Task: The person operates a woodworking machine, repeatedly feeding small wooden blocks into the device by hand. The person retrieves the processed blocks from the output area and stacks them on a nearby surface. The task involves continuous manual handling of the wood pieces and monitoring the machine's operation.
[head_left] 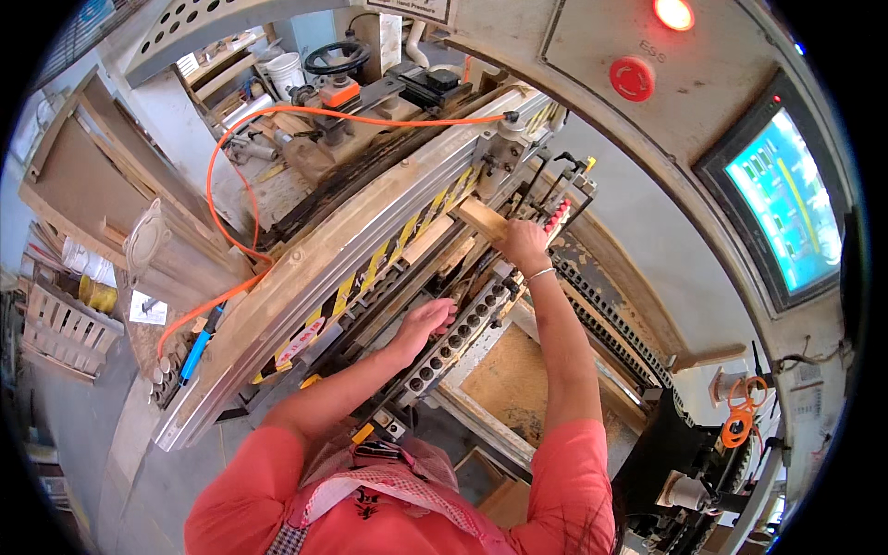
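Observation:
My right hand is closed around the near end of a short wooden block. The block slants up to the left, over the far part of a woodworking machine's bed. My left hand hangs above the bed with nothing visible in it, fingers loosely bent and a little apart. Just right of it runs a metal rail with a row of round black fittings. Beyond my left hand, a wooden strip lies along the machine, below a beam with yellow-black striped tape.
Several red-topped parts stand beside my right hand. An orange hose loops over the long metal beam at left. On the right are a lit screen, a red push button and black cable chains.

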Demonstrator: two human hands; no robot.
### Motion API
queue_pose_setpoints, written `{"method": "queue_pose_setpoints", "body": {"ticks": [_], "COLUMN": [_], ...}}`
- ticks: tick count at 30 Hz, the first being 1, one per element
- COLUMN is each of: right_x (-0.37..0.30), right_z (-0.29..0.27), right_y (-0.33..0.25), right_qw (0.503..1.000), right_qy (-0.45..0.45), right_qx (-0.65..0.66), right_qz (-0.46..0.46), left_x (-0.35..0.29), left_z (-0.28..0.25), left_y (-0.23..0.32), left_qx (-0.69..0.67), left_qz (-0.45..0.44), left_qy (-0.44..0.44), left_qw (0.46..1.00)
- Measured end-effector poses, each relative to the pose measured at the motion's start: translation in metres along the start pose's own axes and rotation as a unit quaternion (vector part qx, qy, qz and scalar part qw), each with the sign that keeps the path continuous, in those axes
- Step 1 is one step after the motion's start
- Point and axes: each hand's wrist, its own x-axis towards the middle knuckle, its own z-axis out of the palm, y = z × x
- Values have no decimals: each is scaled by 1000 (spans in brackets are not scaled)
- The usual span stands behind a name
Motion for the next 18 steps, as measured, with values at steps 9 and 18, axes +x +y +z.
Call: {"method": "queue_pose_setpoints", "body": {"ticks": [9,18], "right_x": [18,-126], "right_z": [7,-61], "right_y": [6,-48], "right_qw": [1000,959], "right_qy": [-19,-121], "right_qx": [11,229], "right_qz": [-15,-113], "left_x": [18,8], "left_z": [-3,5], "left_y": [-5,-3], "left_qx": [-95,-179], "left_qz": [-25,-33], "left_qy": [21,-75], "left_qw": [995,980]}}
